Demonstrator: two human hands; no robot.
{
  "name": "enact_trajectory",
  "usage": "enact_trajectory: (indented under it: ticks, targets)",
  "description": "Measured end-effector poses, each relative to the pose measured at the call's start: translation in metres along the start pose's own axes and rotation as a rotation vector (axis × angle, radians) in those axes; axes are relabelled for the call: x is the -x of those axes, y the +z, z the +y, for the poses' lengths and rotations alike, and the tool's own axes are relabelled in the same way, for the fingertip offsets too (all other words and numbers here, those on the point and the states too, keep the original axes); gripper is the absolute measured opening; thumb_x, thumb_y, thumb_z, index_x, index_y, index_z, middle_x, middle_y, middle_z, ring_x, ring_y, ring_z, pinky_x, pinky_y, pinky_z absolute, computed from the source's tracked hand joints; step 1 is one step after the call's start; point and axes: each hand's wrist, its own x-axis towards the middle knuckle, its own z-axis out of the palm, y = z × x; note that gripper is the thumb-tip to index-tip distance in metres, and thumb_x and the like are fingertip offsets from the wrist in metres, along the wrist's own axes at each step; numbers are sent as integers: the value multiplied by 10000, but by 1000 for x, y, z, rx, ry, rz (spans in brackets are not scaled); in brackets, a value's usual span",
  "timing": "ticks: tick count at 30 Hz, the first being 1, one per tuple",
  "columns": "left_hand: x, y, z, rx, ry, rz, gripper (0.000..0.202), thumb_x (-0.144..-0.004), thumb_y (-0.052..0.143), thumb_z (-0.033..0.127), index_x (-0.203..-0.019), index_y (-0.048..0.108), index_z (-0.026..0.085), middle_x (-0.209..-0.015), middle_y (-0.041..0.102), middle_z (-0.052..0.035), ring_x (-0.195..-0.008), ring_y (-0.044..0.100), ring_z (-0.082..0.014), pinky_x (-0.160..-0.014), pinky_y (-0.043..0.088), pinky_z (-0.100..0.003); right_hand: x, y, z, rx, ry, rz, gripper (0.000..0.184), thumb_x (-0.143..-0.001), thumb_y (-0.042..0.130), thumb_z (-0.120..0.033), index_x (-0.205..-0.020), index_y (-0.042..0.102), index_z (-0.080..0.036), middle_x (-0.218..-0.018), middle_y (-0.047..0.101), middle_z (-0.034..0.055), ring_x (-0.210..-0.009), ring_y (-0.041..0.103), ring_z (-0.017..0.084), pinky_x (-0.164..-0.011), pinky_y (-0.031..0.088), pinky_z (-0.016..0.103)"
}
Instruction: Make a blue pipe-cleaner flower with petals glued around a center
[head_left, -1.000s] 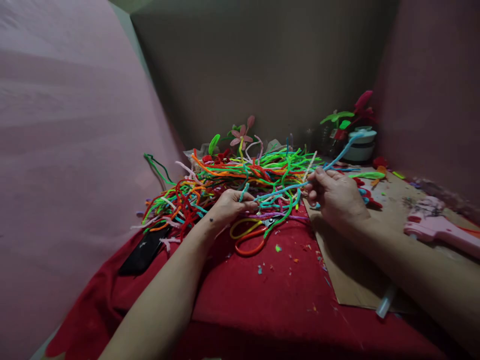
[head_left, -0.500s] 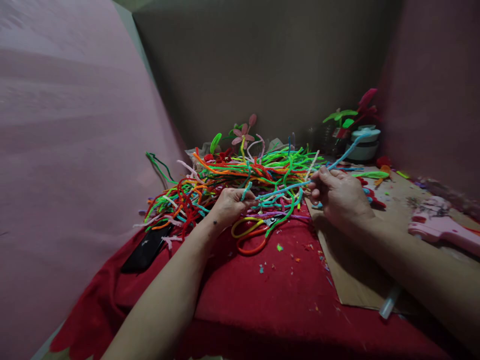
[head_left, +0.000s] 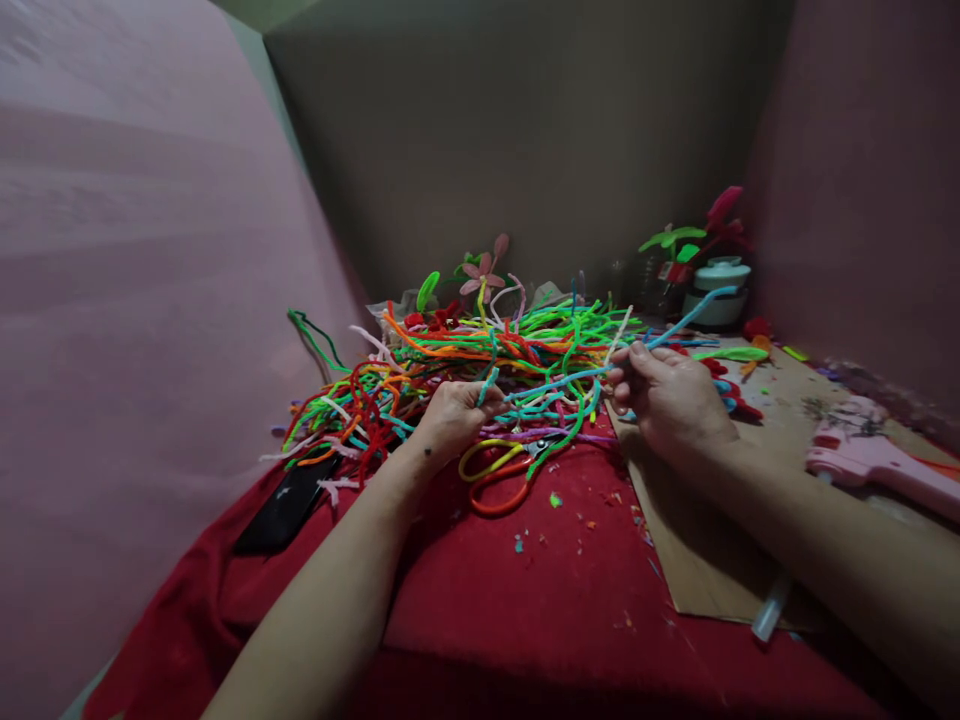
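Observation:
A light-blue pipe cleaner [head_left: 559, 383] is stretched between my hands. My left hand [head_left: 459, 412] pinches it near one end, and a short tip pokes up above the fingers. Further along, my right hand [head_left: 670, 398] grips it between thumb and fingers, its free end slanting up to the right. Behind and beneath lies a tangled heap of coloured pipe cleaners [head_left: 450, 345]. Scissors [head_left: 501, 490] with yellow and orange handles rest just below my left hand, a green pipe cleaner crossing their blades.
A black phone [head_left: 281, 512] lies on the red cloth [head_left: 510, 610] at left. To the right are a cardboard sheet [head_left: 697, 545] and a pink glue gun [head_left: 877, 460] with a glue stick [head_left: 772, 612]. Pipe-cleaner flowers [head_left: 482, 278] and a lidded jar [head_left: 720, 290] stand behind.
Both hands keep their hold on the light-blue pipe cleaner, nearly in place. The whole view has shifted slightly.

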Motion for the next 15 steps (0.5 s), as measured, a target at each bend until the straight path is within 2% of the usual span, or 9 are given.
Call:
enact_trajectory:
  ticks: [3,7,10,12,13,15]
  targets:
    - [-1,1,-3,9,5,-33,236,-735,571,340,-811,711,165,-592,581,23,-563,487,-99,-550,360,-195,-1,1,-1,-16,17,23,175,-830,492,-209,-672,545,-153,-560,543,-1,-402,458,78,-366,362,198]
    - [2,4,-4,-13,19,-141,261,-680,642,338,-891,683,188,-696,646,6,-610,560,-129,-566,393,-211,-1,3,-6,-68,-47,152,194,-844,463,-133,-673,553,-135,-553,554,10,-412,485,78,-394,381,194]
    - [6,8,0,-57,40,-192,342,-654,675,387,-943,662,206,-718,657,-11,-655,584,-165,-597,407,-240,0,4,-9,-94,-67,162,229,-847,440,-93,-663,572,-126,-556,547,22,-430,503,79,-419,395,198]
    - [8,12,5,-80,75,-195,458,-622,698,441,-1015,647,211,-854,668,-54,-801,594,-214,-696,418,-278,0,4,-10,-112,-48,144,256,-844,434,-81,-647,591,-126,-582,547,38,-463,528,86,-436,406,206]
    - [9,14,8,-90,139,-168,545,-617,693,481,-1077,625,198,-936,657,-90,-879,580,-247,-756,412,-311,0,3,-9,-119,-44,138,269,-843,436,-85,-632,596,-133,-594,543,44,-475,532,86,-441,408,207]
    - [11,18,15,-33,218,-121,646,-608,688,520,-1154,588,188,-982,632,-124,-932,555,-276,-812,395,-350,1,3,-7,-128,-18,112,271,-836,453,-104,-619,608,-148,-619,530,47,-496,533,86,-452,415,207]
